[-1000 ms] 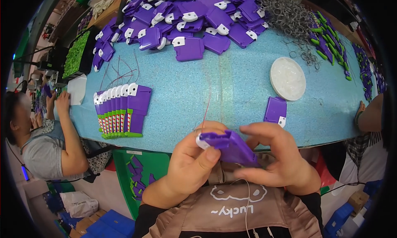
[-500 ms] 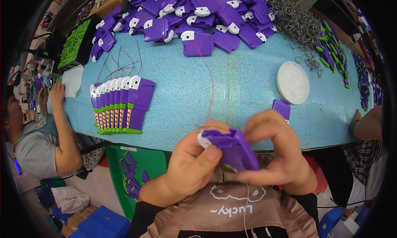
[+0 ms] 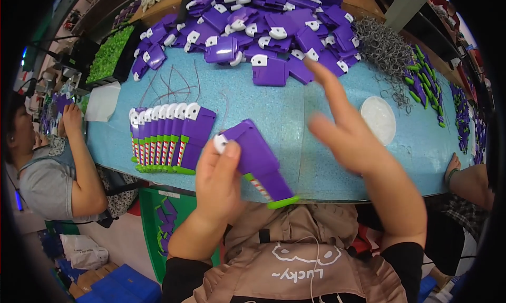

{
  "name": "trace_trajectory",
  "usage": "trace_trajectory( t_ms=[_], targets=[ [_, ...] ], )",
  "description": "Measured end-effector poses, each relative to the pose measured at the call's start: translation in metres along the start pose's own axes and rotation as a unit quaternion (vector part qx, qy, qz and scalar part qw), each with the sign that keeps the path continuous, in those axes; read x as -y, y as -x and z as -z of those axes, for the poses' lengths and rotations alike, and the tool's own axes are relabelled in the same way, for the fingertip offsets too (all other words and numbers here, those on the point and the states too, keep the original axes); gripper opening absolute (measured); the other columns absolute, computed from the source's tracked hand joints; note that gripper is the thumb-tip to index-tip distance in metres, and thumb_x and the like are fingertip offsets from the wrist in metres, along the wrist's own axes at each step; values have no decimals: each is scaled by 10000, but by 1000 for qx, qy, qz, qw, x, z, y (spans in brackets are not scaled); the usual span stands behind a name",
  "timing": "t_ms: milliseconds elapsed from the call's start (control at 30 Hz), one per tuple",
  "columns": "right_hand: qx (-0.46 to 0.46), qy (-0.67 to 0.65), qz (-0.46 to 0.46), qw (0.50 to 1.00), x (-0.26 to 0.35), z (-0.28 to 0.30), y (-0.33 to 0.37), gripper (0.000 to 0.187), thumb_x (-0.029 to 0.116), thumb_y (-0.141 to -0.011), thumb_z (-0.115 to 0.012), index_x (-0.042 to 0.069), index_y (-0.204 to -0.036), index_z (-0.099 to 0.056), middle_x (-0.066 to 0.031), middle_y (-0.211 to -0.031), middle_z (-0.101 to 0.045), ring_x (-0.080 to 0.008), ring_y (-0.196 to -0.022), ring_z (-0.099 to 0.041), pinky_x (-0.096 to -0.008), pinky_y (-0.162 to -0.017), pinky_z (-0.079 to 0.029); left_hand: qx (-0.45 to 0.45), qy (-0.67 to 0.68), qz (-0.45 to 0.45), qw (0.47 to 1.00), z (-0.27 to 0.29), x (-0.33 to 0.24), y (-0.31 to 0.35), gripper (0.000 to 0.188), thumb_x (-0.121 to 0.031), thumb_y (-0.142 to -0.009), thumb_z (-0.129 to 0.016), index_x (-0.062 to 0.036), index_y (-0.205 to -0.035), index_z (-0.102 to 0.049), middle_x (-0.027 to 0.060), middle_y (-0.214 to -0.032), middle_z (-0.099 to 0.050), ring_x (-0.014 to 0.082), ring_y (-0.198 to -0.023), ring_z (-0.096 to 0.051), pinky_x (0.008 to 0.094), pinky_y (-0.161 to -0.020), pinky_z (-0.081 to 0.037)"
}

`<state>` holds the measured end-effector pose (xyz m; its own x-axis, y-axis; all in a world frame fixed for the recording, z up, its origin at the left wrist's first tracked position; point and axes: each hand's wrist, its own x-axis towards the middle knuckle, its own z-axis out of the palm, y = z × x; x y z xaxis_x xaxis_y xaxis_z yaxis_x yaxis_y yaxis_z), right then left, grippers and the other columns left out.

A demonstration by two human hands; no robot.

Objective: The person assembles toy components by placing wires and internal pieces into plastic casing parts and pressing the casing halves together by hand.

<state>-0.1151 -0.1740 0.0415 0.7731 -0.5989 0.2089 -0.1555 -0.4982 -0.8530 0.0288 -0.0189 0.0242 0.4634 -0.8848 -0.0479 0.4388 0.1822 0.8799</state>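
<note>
My left hand [image 3: 217,184] pinches a purple plastic wing [image 3: 255,147] by its white corner, thumb on top. The wing is extended, with a red-and-white striped edge and a green tip pointing toward me. My right hand [image 3: 348,132] is off the wing, blurred, its fingers apart and empty. Its index finger reaches up to the near edge of a heap of purple panels [image 3: 221,51] with white corners. Close to that finger lies a single purple panel [image 3: 271,74]. To the left of the held wing, several similar wings [image 3: 194,137] lie overlapped in a row.
Thin dark red strings [image 3: 171,87] lie behind the row. A round white dish [image 3: 377,121], heaped metal rings [image 3: 382,45] and purple-green pieces [image 3: 426,76] occupy the right. At left are a black bin of green parts [image 3: 109,55] and a co-worker [image 3: 52,182]; below, a green tray [image 3: 150,224].
My right hand has let go of the wing and swung up and away toward the heap. My left hand has moved left with the wing, which now shows its full length.
</note>
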Motion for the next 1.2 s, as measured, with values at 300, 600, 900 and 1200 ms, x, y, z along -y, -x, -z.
trace_trajectory(
  t_ms=[300,600,900,1200],
  targets=[
    [-73,378,-7,923,-36,-27,-99,716,427,-739,-634,262,-1358,-313,-163,-1411,-252,-427,-1287,-207,-591,-1010,-207,-21,-762,-232,604,36,-48,-55,311,-133,-700,-685,-14,-961,-562,185,-1136,-482,353,-1092,-427,434,-917,-323],
    [-5,412,92,907,-12,-43,-3,428,309,-812,-574,202,-1218,-493,-122,-1285,-409,-364,-1218,-338,-563,-993,-229,32,-819,-167,548,71,-51,-49,448,-242,-777,-568,-122,-1201,-485,139,-1271,-452,372,-1241,-330,507,-1027,-191],
    [33,283,143,948,-11,-27,-3,337,251,-690,-680,77,-961,-580,-107,-1012,-510,-279,-1005,-486,-442,-915,-343,3,-708,-358,609,41,-27,-22,474,-105,-728,-617,-35,-1172,-466,185,-1211,-462,373,-1150,-406,474,-970,-281],
    [-49,-217,-73,972,23,6,26,325,219,-756,-687,46,-990,-542,-44,-963,-538,-136,-869,-542,-278,-733,-423,140,-551,-273,776,-25,24,1,661,-109,-737,-626,47,-1291,-300,286,-1289,-323,439,-1144,-374,462,-961,-325]
  ],
)
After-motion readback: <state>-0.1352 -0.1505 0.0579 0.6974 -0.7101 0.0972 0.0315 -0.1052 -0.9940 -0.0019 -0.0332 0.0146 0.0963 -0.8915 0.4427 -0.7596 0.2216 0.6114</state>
